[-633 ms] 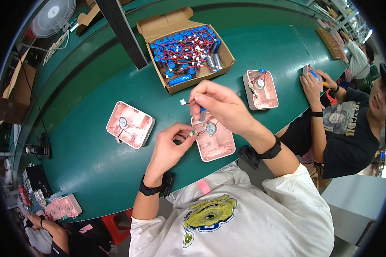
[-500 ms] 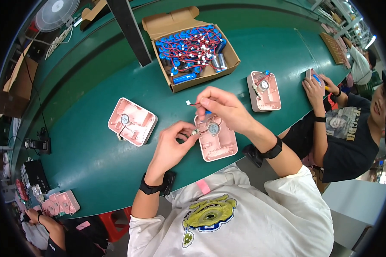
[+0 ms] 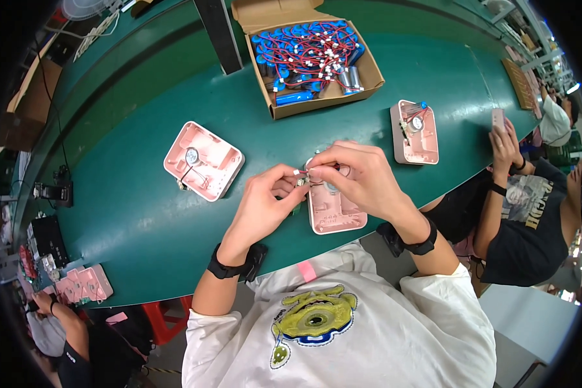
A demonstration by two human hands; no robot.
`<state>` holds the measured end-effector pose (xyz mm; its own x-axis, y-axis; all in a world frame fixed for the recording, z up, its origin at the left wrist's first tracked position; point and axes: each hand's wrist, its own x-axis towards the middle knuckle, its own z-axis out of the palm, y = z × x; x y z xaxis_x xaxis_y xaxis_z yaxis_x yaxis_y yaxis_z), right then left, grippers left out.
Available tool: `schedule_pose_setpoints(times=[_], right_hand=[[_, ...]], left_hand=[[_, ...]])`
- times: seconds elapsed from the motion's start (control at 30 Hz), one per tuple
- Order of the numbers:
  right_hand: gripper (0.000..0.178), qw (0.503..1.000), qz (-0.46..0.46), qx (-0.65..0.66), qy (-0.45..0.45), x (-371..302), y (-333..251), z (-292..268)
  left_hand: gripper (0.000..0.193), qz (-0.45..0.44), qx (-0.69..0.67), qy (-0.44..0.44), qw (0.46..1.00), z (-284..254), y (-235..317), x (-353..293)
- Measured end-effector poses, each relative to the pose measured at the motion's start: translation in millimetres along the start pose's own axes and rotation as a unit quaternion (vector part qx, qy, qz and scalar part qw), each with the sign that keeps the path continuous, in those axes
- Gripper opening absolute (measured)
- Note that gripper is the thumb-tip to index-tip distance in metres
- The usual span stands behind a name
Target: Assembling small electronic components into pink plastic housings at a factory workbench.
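A: State the position of the plug (image 3: pixel 297 172).
B: The plug is between the fingertips of the two hands, above the left edge of the middle shell (image 3: pixel 338 221). It sits at the left end of a short run of red wire (image 3: pixel 303 172).

A: State its long axis.
B: Plug and wire run roughly left to right, with the plug end facing the left hand (image 3: pixel 258 205). The plug lies right of the left palm and left of the right hand (image 3: pixel 367 180). The right fingers are on the wire; the left fingertips are just beside the plug.

A: Report the hands.
B: Right: thumb and index finger closed in a pinch on the wire, other fingers curled. Left: thumb and index finger nearly together, other fingers loosely bent, apparently gripping a small board (image 3: pixel 301 183). The part is tiny and half covered, so treat that as probable only.

A: List the surroundings.
B: The middle shell rests on the table (image 3: pixel 126 223), a round speaker (image 3: pixel 332 187) partly visible inside it. The left shell (image 3: pixel 215 173) and right shell (image 3: pixel 427 147) lie well apart on either side. Beyond the hands stands an open box (image 3: pixel 330 104) of blue cells (image 3: pixel 295 98) with red leads.
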<state>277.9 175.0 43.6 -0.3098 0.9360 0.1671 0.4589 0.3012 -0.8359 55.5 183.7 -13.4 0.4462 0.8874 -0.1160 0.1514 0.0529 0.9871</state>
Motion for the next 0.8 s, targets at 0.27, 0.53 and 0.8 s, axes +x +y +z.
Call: schedule_pose_setpoints(times=[0.27,0.53,0.8], right_hand=[[0.013,0.999,0.007,0.044,0.004,-0.1,0.6,2.5],[0.013,0.963,0.053,0.261,0.035,-2.0,23.0,11.8],[0.013,0.94,0.066,0.331,0.046,-6.5,26.7,14.8]], left_hand=[[0.023,-0.029,-0.015,-0.002,0.999,-0.3,-1.9,-1.2],[0.023,-0.024,-0.005,-0.004,1.0,3.0,-11.2,3.1],[0.022,-0.029,-0.018,0.0,0.999,5.4,-16.7,3.0]])
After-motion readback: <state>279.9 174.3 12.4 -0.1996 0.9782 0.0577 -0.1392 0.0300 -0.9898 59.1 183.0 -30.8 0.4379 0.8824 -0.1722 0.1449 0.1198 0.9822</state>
